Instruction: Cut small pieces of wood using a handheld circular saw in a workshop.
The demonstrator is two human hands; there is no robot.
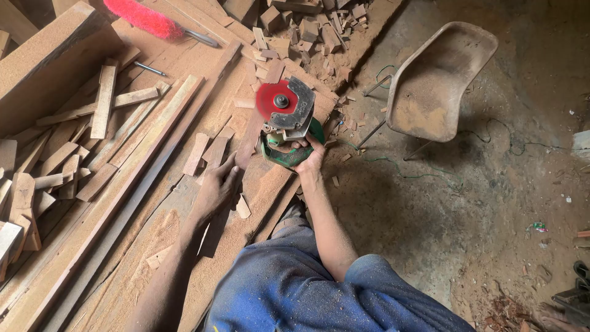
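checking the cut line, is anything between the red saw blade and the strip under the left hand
Nothing visible: the red blade of the green saw in the right hand sits over the strip, which the left hand presses down.

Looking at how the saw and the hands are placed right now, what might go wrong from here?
1. The left hand presses the narrow wood strip just in front of the red blade; a slip could bring the fingers to it.
2. The circular saw is held by the right hand alone, so a kick might twist it.
3. Loose offcuts beside the strip could be thrown.
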